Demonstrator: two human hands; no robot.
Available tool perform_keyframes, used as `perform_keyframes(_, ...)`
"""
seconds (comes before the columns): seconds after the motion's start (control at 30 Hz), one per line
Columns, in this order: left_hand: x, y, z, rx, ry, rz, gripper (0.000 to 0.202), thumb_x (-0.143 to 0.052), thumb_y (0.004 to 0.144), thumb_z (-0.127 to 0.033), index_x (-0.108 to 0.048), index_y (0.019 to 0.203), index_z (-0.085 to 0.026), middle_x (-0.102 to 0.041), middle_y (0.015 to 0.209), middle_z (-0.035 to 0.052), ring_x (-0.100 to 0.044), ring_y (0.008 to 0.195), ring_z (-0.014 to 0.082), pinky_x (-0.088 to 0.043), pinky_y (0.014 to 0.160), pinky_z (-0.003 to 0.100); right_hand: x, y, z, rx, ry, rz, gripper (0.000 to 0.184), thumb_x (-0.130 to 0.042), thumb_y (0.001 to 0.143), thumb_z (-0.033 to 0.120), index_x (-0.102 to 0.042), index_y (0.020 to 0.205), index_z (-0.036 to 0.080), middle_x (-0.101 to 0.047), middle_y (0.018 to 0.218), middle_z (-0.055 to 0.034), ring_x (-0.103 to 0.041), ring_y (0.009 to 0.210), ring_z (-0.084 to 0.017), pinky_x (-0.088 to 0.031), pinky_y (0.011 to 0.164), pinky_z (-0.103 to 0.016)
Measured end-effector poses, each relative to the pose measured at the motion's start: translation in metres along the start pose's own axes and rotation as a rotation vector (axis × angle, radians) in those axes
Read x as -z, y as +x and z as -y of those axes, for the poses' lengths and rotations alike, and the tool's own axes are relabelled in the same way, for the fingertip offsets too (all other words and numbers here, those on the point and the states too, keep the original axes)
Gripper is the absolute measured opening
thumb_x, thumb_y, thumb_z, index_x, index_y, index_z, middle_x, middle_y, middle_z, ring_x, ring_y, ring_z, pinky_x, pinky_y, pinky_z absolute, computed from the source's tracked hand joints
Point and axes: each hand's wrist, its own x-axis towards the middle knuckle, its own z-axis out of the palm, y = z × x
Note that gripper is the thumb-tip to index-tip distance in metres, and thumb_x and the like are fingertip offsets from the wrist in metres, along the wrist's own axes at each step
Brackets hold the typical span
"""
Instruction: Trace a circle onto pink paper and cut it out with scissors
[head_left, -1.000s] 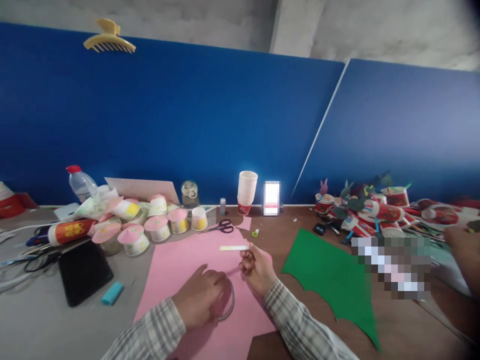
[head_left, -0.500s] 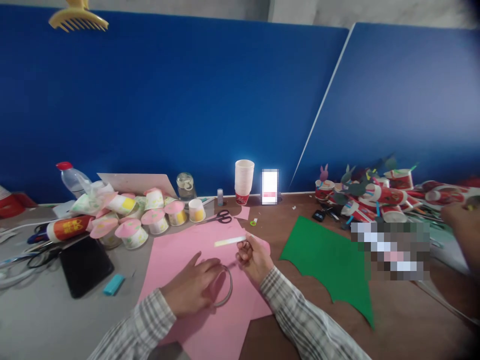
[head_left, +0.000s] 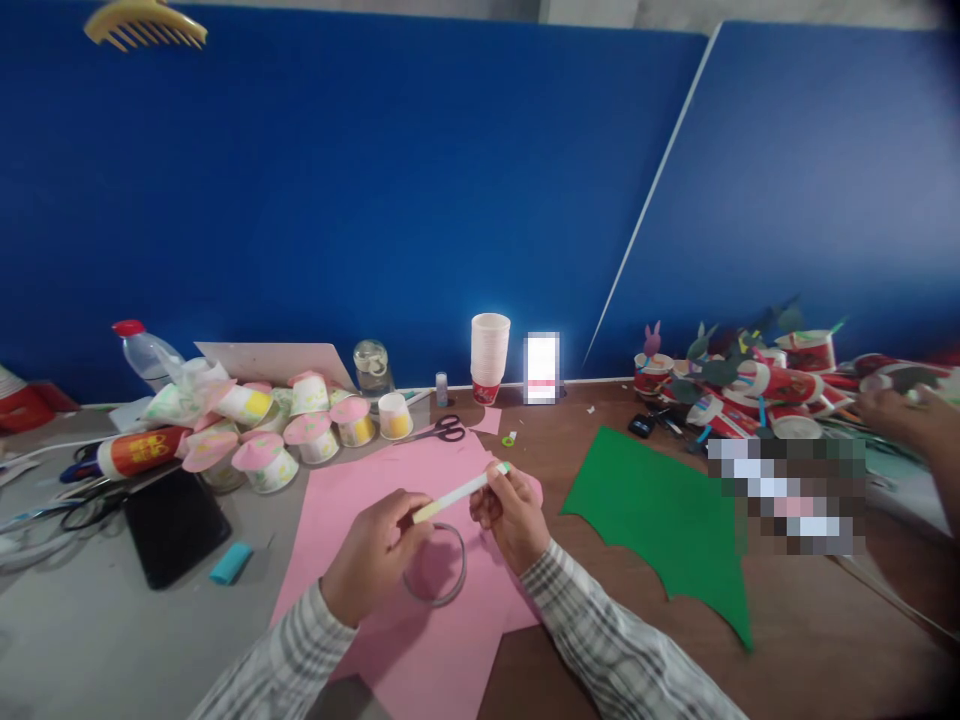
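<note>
A slim white pen-like stick [head_left: 461, 492], yellowish at its left end, is held between my two hands above the pink paper [head_left: 420, 650]. My left hand [head_left: 375, 550] pinches the yellowish end between thumb and fingers. At the other end, where a bit of green shows, my right hand [head_left: 514, 510] grips it with the fingers curled. Just below the stick a thin grey ring [head_left: 448, 602] lies flat on the paper. Scissors with dark handles [head_left: 450, 428] rest at the paper's far edge.
Several decorated paper cups [head_left: 311, 440] and a black tablet-like slab [head_left: 176, 528] are on the left. Stacked cups [head_left: 490, 355] stand behind the paper. Right are green scalloped paper [head_left: 660, 530], piled red cups [head_left: 780, 385] and another person's hand [head_left: 900, 420].
My left hand has left the ring, which now lies on the paper, and has taken the stick's yellowish end. The stick has tilted, its left end lower. The view has shifted slightly.
</note>
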Motion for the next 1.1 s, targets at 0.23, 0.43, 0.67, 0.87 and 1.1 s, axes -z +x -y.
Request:
perform_keyframes(0.23, -0.016, 0.001, -0.008, -0.226, 0.326, -0.034, 0.019, -0.041, 0.082, -0.036, -0.057, 0.086, -0.027, -0.061, 0.067, -0.0022, -0.056, 0.06, 0.0157, -0.043, 0.054, 0.027, -0.006, -0.017, 0.002, -0.048, -0.132, 0.292, 0.029, -0.069, 0.062, 0.041, -0.065, 0.077, 0.016, -0.061, 0.044, 0.0015, -0.045, 0.03, -0.01, -0.034, 0.031, -0.016)
perform_keyframes(0.43, -0.023, 0.001, -0.005, -0.348, 0.563, 0.007, 0.026, -0.034, 0.084, -0.036, -0.051, 0.067, -0.024, -0.058, 0.058, -0.0017, -0.051, 0.05, 0.0175, -0.034, 0.046, 0.03, -0.004, -0.02, -0.001, -0.025, -0.19, 0.321, 0.026, -0.062, 0.069, 0.041, -0.066, 0.07, 0.015, -0.052, 0.038, 0.0044, -0.036, 0.03, -0.007, -0.025, 0.031, -0.015)
perform_keyframes(0.67, -0.021, -0.007, 0.002, -0.25, 0.622, 0.166, 0.025, -0.033, 0.083, -0.039, -0.048, 0.068, -0.024, -0.057, 0.053, -0.0017, -0.052, 0.047, 0.0195, -0.029, 0.041, 0.032, -0.003, -0.02, -0.004, -0.074, -0.227, 0.249, 0.024, -0.061, 0.068, 0.041, -0.066, 0.062, 0.018, -0.044, 0.031, 0.007, -0.029, 0.031, -0.007, -0.021, 0.034, -0.016)
perform_keyframes(0.87, -0.016, -0.013, 0.004, -0.291, 0.66, 0.164, 0.024, -0.035, 0.081, -0.037, -0.049, 0.067, -0.024, -0.057, 0.054, -0.0006, -0.051, 0.046, 0.0197, -0.029, 0.042, 0.031, -0.008, -0.024, -0.011, -0.131, -0.218, 0.217, 0.023, -0.062, 0.066, 0.04, -0.066, 0.059, 0.018, -0.045, 0.03, 0.006, -0.031, 0.03, -0.008, -0.023, 0.035, -0.017)
perform_keyframes(1.1, -0.006, -0.02, 0.008, -0.485, 0.691, 0.005, 0.02, -0.038, 0.08, -0.032, -0.048, 0.063, -0.025, -0.053, 0.052, -0.0023, -0.045, 0.041, 0.0179, -0.028, 0.041, 0.032, -0.012, -0.03, -0.013, -0.145, -0.248, 0.259, 0.022, -0.058, 0.07, 0.039, -0.067, 0.062, 0.02, -0.046, 0.032, 0.0062, -0.031, 0.031, -0.008, -0.021, 0.035, -0.017)
